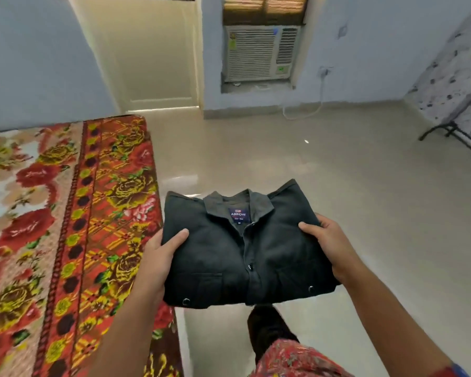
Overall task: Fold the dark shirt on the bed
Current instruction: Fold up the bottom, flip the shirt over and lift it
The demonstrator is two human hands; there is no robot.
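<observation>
The dark shirt (245,251) is folded into a neat rectangle, collar and blue label facing up, buttons down its middle. I hold it flat in the air over the floor, just right of the bed's edge. My left hand (158,257) grips its left side, thumb on top. My right hand (329,243) grips its right side the same way. The bed (60,219), covered by a red and yellow floral blanket, fills the left of the view.
A shiny beige tiled floor (365,202) spreads to the right. A window air conditioner (261,53) sits in the far wall beside a cream door (152,55). A black metal stand leg (446,131) is at the far right. My leg shows below the shirt.
</observation>
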